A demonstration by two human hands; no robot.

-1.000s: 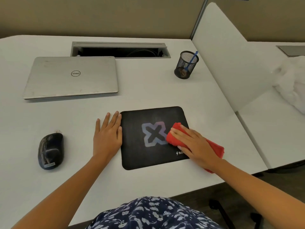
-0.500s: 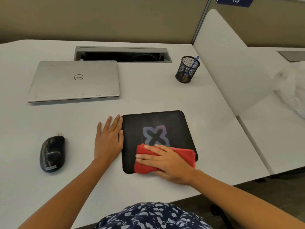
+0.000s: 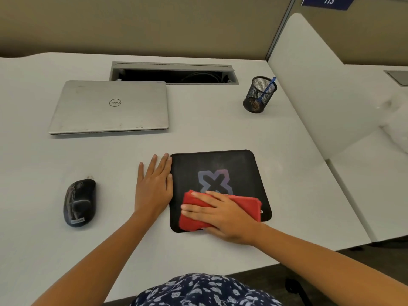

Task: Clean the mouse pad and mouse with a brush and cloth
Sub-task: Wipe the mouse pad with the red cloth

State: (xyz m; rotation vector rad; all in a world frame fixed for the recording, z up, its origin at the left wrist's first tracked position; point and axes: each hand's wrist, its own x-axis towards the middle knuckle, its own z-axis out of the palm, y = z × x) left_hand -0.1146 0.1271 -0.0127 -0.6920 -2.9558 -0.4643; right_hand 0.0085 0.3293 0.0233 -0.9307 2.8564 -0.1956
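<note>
**Two hands, one pad, one cloth, one mouse**

One black mouse pad point(image 3: 223, 171) lies on the white surface point(image 3: 220, 129), near its front edge. The right hand point(image 3: 223, 214) lies flat, fingers spread, pressing one folded red cloth point(image 3: 189, 219) onto the pad's near half. The left hand point(image 3: 153, 188) rests open and flat on the surface, fingers together, touching the pad's left edge. One dark mouse point(image 3: 80, 203) sits well apart to the left. Farther back: one closed silver laptop point(image 3: 109, 107) and one black mesh cup point(image 3: 259, 94) holding one blue stick-like item point(image 3: 268, 87).
</note>
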